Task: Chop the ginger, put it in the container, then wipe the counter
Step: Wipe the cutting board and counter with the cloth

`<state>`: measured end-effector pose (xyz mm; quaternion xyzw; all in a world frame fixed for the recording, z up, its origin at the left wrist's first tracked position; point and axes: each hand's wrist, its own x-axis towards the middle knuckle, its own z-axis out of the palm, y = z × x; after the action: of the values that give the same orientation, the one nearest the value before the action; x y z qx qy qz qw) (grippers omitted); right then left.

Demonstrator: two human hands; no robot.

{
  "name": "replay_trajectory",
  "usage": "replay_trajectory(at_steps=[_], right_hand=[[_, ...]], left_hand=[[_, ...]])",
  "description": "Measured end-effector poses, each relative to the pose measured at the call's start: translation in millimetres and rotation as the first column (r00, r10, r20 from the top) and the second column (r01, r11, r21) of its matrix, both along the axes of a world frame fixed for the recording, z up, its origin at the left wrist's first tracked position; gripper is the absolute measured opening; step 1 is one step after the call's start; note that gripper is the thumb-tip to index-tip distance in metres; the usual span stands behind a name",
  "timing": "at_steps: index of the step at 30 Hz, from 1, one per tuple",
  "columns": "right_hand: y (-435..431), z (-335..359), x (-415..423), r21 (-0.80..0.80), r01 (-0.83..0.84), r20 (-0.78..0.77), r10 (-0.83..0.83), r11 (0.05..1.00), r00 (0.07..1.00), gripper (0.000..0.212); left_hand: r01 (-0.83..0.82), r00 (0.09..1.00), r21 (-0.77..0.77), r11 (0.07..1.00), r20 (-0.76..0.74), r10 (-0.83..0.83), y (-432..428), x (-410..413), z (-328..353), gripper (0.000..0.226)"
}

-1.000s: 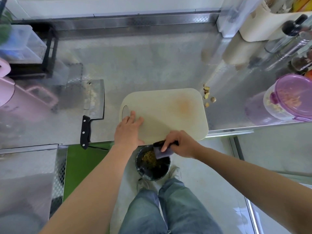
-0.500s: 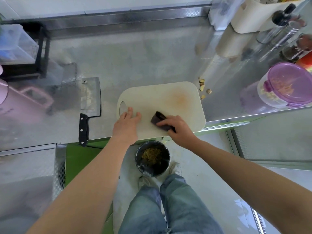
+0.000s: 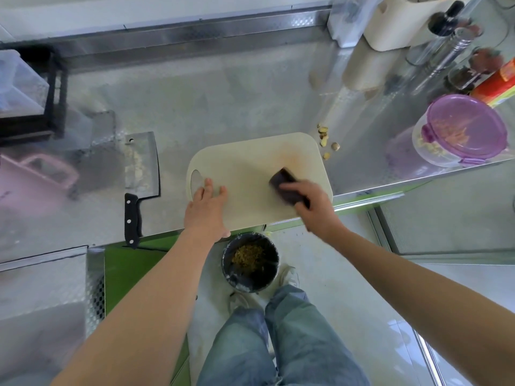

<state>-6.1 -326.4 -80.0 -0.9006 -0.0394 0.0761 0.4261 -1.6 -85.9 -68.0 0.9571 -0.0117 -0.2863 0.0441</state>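
A pale cutting board (image 3: 250, 168) lies on the steel counter (image 3: 195, 107), its near edge jutting past the counter's front. My left hand (image 3: 207, 210) rests flat on the board's left part beside its handle hole. My right hand (image 3: 312, 203) grips a dark purple sponge (image 3: 284, 181) pressed on the board's right half. A few ginger scraps (image 3: 324, 142) lie on the counter just past the board's far right corner. A clear container with a purple lid (image 3: 462, 129), holding chopped ginger, stands at the right.
A cleaver with a black handle (image 3: 140, 174) lies left of the board. A bin lined with a black bag (image 3: 250, 261) stands on the floor below the board. Bottles and a cream holder (image 3: 395, 23) crowd the back right; a black rack (image 3: 30, 87) is at left.
My right hand has carried the sponge from the board's near edge above the bin up onto the board and to the right. My left hand has stayed on the board.
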Motion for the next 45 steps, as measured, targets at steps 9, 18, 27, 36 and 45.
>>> replay_trajectory(at_steps=[9, 18, 27, 36, 45], right_hand=[[35, -3, -50, 0.090, -0.251, -0.135, 0.262, 0.964, 0.956, 0.045], [-28, -18, 4, -0.179, 0.287, 0.083, -0.276, 0.941, 0.957, 0.054], [23, -2, -44, 0.170, 0.028, -0.122, -0.007, 0.985, 0.993, 0.046], [33, -1, -63, 0.151, -0.127, -0.328, 0.171, 0.980, 0.929, 0.043], [17, 20, -35, 0.115, 0.675, -0.928, -0.163, 0.729, 0.334, 0.051]], left_hand=[[-0.011, 1.000, -0.007, 1.000, 0.024, 0.012, -1, 1, -6, 0.110], [0.002, 1.000, 0.003, 1.000, 0.015, -0.002, -1, 1, -4, 0.110], [-0.013, 1.000, -0.029, 0.999, 0.027, 0.013, 1, 0, -5, 0.109], [-0.010, 0.999, -0.035, 0.999, 0.032, 0.012, 1, -2, -3, 0.108], [0.030, 0.997, -0.022, 0.999, 0.072, -0.028, 2, -23, -2, 0.092]])
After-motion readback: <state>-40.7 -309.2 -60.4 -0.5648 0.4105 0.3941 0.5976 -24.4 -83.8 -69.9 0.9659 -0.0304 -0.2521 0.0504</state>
